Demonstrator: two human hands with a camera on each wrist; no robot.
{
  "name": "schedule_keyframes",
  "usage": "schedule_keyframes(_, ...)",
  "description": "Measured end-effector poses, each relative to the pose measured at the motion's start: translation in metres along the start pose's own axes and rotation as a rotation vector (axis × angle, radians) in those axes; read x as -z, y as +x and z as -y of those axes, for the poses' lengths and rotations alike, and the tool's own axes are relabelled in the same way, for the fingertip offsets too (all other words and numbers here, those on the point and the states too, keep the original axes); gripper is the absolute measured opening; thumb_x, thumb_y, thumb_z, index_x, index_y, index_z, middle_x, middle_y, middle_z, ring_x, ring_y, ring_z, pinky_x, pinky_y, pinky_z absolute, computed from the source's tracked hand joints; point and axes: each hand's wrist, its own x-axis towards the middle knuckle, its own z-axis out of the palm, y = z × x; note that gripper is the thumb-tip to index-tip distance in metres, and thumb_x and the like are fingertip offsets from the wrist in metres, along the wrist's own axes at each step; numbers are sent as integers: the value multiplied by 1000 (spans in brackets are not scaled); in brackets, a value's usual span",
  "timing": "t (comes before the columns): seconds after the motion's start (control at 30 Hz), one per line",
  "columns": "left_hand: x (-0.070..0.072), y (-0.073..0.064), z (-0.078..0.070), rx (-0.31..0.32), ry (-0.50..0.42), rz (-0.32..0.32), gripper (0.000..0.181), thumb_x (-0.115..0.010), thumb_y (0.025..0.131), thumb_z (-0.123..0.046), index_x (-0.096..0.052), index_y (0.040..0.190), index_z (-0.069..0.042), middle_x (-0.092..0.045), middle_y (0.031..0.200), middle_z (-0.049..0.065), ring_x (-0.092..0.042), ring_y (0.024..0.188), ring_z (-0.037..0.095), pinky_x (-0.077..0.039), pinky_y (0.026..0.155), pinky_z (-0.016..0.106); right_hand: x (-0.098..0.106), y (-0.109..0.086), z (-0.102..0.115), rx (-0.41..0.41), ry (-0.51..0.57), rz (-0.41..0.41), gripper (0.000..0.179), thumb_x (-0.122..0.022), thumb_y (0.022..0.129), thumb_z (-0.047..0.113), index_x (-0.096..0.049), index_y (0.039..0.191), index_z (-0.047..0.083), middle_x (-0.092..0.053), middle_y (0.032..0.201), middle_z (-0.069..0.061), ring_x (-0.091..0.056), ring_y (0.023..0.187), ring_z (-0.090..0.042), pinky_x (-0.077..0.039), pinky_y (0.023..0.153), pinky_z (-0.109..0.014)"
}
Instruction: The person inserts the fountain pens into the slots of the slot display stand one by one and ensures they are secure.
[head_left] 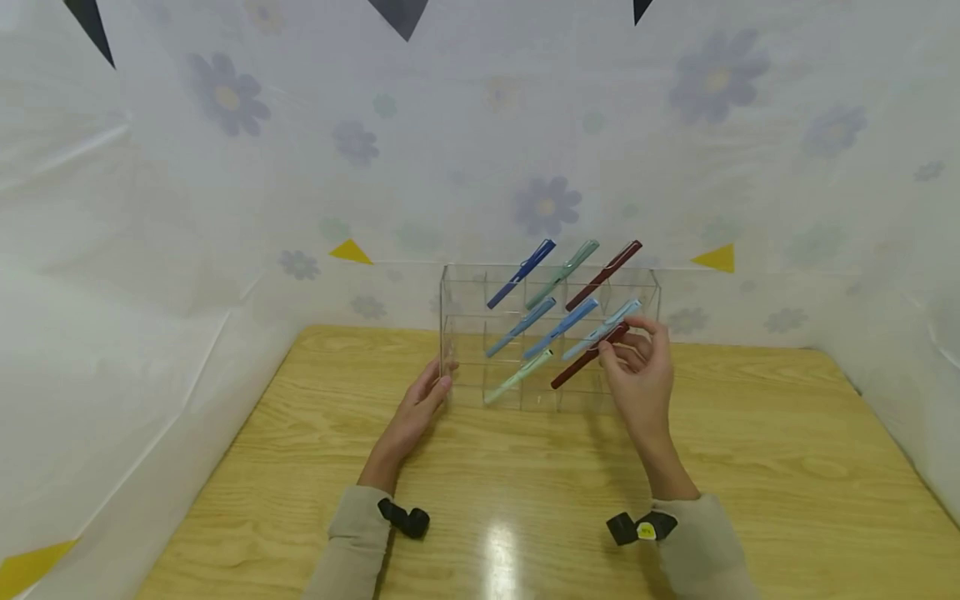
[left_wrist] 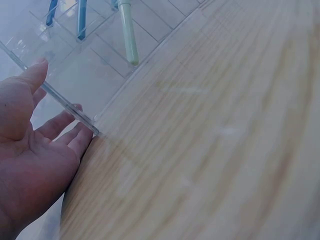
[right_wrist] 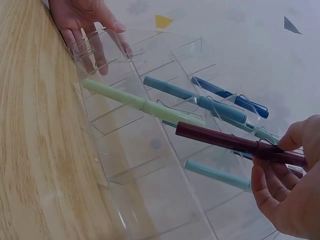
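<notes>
A clear, compartmented rack [head_left: 442,333] stands on the table with slanted pens in it. My left hand [head_left: 411,417] holds the rack's left side, thumb at the front edge and fingers behind the side wall. Between thumb and fingers, my right hand [head_left: 647,383] pinches a dark red pen [right_wrist: 215,137] near its clip end. That pen slants over the bottom row, right of a light green pen [head_left: 519,377]. In the middle row lie a steel-blue pen [head_left: 517,330], a blue pen [head_left: 561,329] and a light blue pen [head_left: 588,340], the last partly covered by my right hand.
The rack's top row holds a dark blue pen [head_left: 521,275], a grey-green pen [head_left: 558,279] and another dark red pen [head_left: 604,275]. Behind the wooden table [head_left: 525,475] hangs a flowered white sheet [head_left: 457,175]. Black straps with small devices circle both sleeves.
</notes>
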Motion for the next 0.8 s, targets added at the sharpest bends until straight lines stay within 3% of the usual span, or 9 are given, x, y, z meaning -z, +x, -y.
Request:
schedule_keyframes(0.17, -1, 0, -1, 7, 1, -11, 53, -45, 112, -29, -30, 163, -24, -39, 160, 14, -31, 150, 33, -27, 119, 57, -2, 0, -9, -7, 14, -8, 39, -67, 91, -15, -51, 126, -18, -66, 99, -37, -69, 83, -20, -56, 69, -18)
schedule_keyframes(0.67, -1, -2, -4, 2, -12, -3, 53, -45, 112, -26, -30, 163, -21, -36, 161, 18, -30, 150, 35, -24, 119, 59, -8, -2, -51, -4, 46, 74, 29, -67, 91, -15, -58, 118, -17, -66, 102, -33, -74, 78, -19, -60, 66, -28)
schedule_keyframes(0.8, -1, -2, -4, 7, -5, -1, 53, -45, 113, -28, -29, 163, -21, -36, 161, 17, -30, 151, 34, -24, 119, 59, -11, -6, -51, 8, 35, 86, 28, -66, 91, -17, -57, 118, -18, -66, 103, -35, -74, 79, -21, -60, 66, -27)
